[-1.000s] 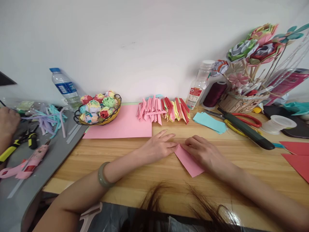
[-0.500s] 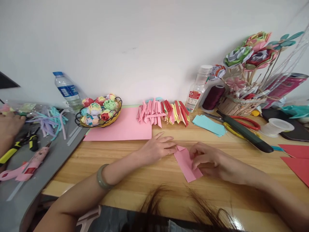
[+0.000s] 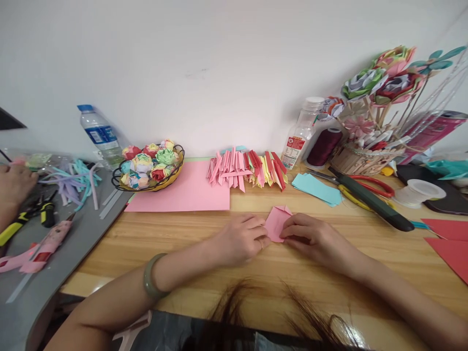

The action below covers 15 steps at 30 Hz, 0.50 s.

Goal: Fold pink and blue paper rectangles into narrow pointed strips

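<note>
A small pink sheet of paper (image 3: 276, 223) lies on the wooden table between my hands, with a corner folded in at its far edge. My left hand (image 3: 245, 239) grips its left near side, fingers curled and partly hiding the edge. On the right near side, my right hand (image 3: 310, 234) pinches the paper between thumb and fingers. Beyond my hands sits a row of folded paper strips (image 3: 230, 168) in pink, red and yellow. A stack of light blue paper slips (image 3: 317, 189) lies past my right hand.
A basket of paper flowers (image 3: 153, 170) rests on a large pink sheet (image 3: 204, 195). To the right lie a dark-handled cutter (image 3: 376, 202), red-handled scissors (image 3: 376, 185) and red paper (image 3: 448, 253). A glue gun (image 3: 46, 248) and another person's hand (image 3: 14, 190) are at left.
The pink paper now looks shorter, its near part folded up, and it sits slightly farther away. My left hand has drawn nearer and curled onto it; my right hand has shifted to its near corner.
</note>
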Available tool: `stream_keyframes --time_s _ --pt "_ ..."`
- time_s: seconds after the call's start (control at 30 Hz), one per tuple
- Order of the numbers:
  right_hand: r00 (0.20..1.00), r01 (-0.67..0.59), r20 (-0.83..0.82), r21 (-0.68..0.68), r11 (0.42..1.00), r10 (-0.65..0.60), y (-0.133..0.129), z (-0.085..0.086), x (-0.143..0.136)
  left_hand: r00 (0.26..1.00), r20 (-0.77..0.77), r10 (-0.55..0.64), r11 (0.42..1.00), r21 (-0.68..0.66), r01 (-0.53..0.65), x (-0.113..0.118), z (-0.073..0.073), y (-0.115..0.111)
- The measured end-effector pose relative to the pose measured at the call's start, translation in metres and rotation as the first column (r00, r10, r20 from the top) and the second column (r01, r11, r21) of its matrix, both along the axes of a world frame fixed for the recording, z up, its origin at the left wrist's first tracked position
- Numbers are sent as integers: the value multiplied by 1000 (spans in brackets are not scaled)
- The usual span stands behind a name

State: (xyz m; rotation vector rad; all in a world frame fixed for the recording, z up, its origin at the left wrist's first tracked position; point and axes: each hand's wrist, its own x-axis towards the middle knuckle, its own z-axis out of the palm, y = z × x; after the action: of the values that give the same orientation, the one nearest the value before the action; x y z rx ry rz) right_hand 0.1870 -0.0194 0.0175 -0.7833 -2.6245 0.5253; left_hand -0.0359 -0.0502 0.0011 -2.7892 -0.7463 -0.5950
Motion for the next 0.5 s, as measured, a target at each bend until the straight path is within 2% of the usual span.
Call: stream_keyframes --time_s 0.1,0.23,0.33,0.5 --pt "1000 15 -12 -69 998 -16 0 2 -3 1000 -13 12 1000 10 -11 1 0 -2" --pt "991 131 2 -155 979 -132 0 1 -9 1000 -3 28 1000 8 -28 4 -4 -4" --pt "980 200 12 -155 967 -201 -1 -1 -12 999 -9 31 999 -20 -31 5 -9 -4" --pt "978 205 1 -139 969 -207 -2 -3 -15 1000 -3 31 997 -65 -31 5 -12 -3"
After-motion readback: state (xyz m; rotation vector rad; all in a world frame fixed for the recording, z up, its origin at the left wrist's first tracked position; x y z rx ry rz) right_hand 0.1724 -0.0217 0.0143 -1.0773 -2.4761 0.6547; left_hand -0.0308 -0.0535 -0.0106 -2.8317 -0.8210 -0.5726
